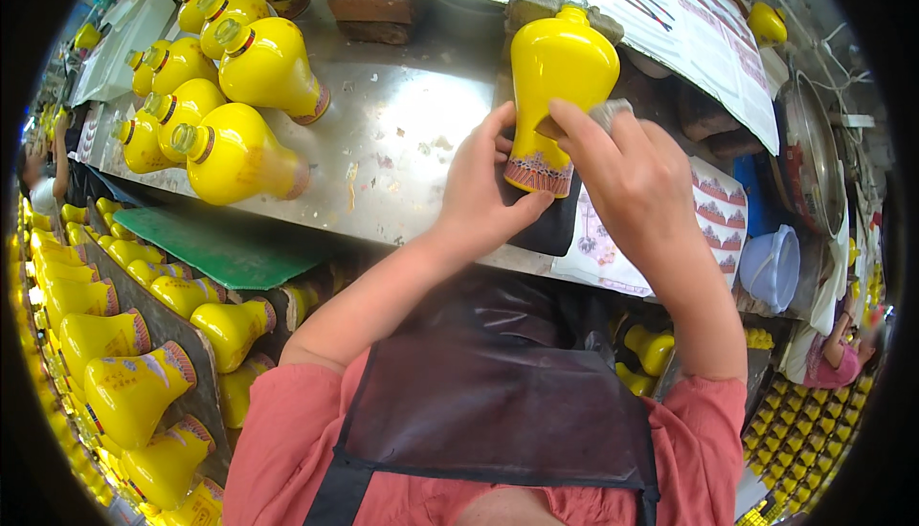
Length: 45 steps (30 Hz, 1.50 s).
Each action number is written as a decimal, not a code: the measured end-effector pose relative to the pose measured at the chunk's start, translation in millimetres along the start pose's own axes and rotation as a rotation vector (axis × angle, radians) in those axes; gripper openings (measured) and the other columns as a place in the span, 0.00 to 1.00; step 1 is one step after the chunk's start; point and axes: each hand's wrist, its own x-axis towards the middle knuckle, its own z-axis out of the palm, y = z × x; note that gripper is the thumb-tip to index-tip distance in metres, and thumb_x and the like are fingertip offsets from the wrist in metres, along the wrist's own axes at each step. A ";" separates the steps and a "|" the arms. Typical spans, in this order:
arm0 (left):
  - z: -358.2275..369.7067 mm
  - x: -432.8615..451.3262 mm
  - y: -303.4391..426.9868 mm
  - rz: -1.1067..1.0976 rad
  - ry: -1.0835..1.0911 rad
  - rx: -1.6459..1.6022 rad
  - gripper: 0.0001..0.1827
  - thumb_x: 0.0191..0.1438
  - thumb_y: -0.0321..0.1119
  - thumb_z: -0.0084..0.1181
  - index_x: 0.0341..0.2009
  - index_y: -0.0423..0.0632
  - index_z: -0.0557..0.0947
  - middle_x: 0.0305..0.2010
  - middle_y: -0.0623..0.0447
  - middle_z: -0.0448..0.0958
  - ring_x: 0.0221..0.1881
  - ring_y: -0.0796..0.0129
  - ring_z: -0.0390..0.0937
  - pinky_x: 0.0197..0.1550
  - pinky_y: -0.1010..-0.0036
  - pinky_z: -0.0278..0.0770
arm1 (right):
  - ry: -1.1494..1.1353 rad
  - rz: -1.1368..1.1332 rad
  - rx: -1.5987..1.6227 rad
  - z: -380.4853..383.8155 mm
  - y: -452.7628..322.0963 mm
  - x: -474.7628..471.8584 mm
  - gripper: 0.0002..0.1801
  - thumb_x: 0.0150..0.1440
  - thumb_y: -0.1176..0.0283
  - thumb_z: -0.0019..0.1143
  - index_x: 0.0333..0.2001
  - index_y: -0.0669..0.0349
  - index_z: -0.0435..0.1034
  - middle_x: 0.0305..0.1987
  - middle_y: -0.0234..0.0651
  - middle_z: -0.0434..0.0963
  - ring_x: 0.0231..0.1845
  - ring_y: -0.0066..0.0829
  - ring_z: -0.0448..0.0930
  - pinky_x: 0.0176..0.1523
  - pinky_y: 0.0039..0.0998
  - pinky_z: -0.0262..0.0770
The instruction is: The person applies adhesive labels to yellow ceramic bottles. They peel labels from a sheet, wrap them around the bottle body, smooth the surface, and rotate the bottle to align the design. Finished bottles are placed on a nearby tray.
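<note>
A glossy yellow bottle [563, 59] with a clear glass neck lies before me, its neck pointing away and resting on a cloth-covered support [528, 13]. A patterned decal band [540, 173] circles its foot. My left hand [484, 185] holds the foot end from the left, thumb at the base. My right hand [632, 167] is over the bottle's lower right side, gripping a small flat brown scraper [550, 128]. A grey wad [610, 114], perhaps cloth, shows behind those fingers. Beneath the foot lies a black pad [542, 228].
Several yellow bottles [266, 63] lie on the metal table [388, 131] at left. Decal sheets [718, 217] lie at right, near a pale blue bucket [770, 267]. Racks of bottles [136, 389] and a green board [222, 246] flank me; other people [836, 361] are farther off.
</note>
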 end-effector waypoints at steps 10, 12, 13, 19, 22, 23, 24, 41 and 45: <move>-6.5 10.8 20.4 0.241 -0.013 0.414 0.57 0.38 0.34 0.80 0.72 0.46 0.63 0.65 0.38 0.65 0.48 0.50 0.74 0.54 0.62 0.76 | 0.144 0.143 0.225 23.5 2.2 -50.9 0.22 0.53 0.77 0.71 0.53 0.58 0.77 0.33 0.41 0.83 0.29 0.39 0.84 0.33 0.34 0.79; -5.8 15.0 21.8 0.219 -0.062 0.417 0.59 0.36 0.34 0.82 0.73 0.47 0.63 0.67 0.37 0.65 0.48 0.48 0.75 0.55 0.61 0.76 | 0.160 0.310 0.144 27.3 3.0 -52.7 0.22 0.52 0.77 0.73 0.52 0.58 0.78 0.34 0.41 0.83 0.29 0.38 0.83 0.33 0.34 0.79; -6.9 16.2 21.0 0.193 -0.089 0.386 0.60 0.36 0.34 0.82 0.73 0.46 0.62 0.67 0.37 0.64 0.50 0.46 0.75 0.57 0.60 0.76 | 0.136 0.416 0.108 28.2 2.9 -53.0 0.23 0.51 0.77 0.73 0.52 0.57 0.78 0.34 0.40 0.83 0.29 0.38 0.83 0.33 0.34 0.79; -13.5 19.7 7.8 0.229 -0.133 0.316 0.65 0.37 0.36 0.82 0.75 0.43 0.54 0.71 0.34 0.61 0.61 0.36 0.71 0.64 0.56 0.72 | 0.204 0.221 0.133 27.7 3.8 -50.1 0.21 0.51 0.76 0.73 0.51 0.57 0.79 0.29 0.40 0.78 0.24 0.38 0.79 0.28 0.34 0.75; -12.0 15.7 7.0 0.207 -0.135 0.345 0.65 0.38 0.37 0.82 0.75 0.41 0.53 0.72 0.33 0.59 0.65 0.33 0.67 0.67 0.55 0.69 | 0.248 0.361 0.056 24.9 6.6 -48.1 0.24 0.50 0.75 0.74 0.53 0.53 0.79 0.23 0.39 0.72 0.22 0.38 0.76 0.26 0.35 0.72; -10.5 14.4 7.6 0.216 -0.117 0.357 0.65 0.38 0.37 0.82 0.75 0.41 0.53 0.72 0.33 0.59 0.66 0.33 0.66 0.67 0.55 0.67 | 0.232 0.241 0.114 23.7 7.8 -47.1 0.24 0.51 0.75 0.74 0.53 0.52 0.79 0.24 0.39 0.73 0.23 0.39 0.77 0.27 0.35 0.72; -9.8 13.7 8.2 0.231 -0.104 0.366 0.65 0.38 0.37 0.82 0.75 0.41 0.53 0.72 0.32 0.59 0.67 0.33 0.65 0.68 0.54 0.66 | 0.195 0.171 0.168 22.4 8.8 -45.7 0.23 0.52 0.75 0.73 0.53 0.52 0.79 0.24 0.39 0.73 0.23 0.39 0.77 0.27 0.35 0.73; -7.6 20.5 15.8 0.258 -0.055 0.313 0.55 0.34 0.29 0.80 0.71 0.57 0.69 0.71 0.33 0.60 0.53 0.42 0.73 0.59 0.55 0.73 | 0.234 0.780 0.638 21.8 -16.8 -53.6 0.15 0.59 0.70 0.62 0.50 0.59 0.73 0.31 0.45 0.84 0.31 0.43 0.87 0.36 0.36 0.81; -3.1 17.3 14.6 0.297 0.011 0.535 0.53 0.37 0.27 0.78 0.70 0.54 0.69 0.71 0.33 0.61 0.54 0.42 0.74 0.58 0.55 0.75 | 0.000 0.718 0.724 30.1 -34.7 -52.8 0.13 0.61 0.72 0.59 0.49 0.61 0.71 0.33 0.40 0.80 0.31 0.25 0.79 0.36 0.29 0.74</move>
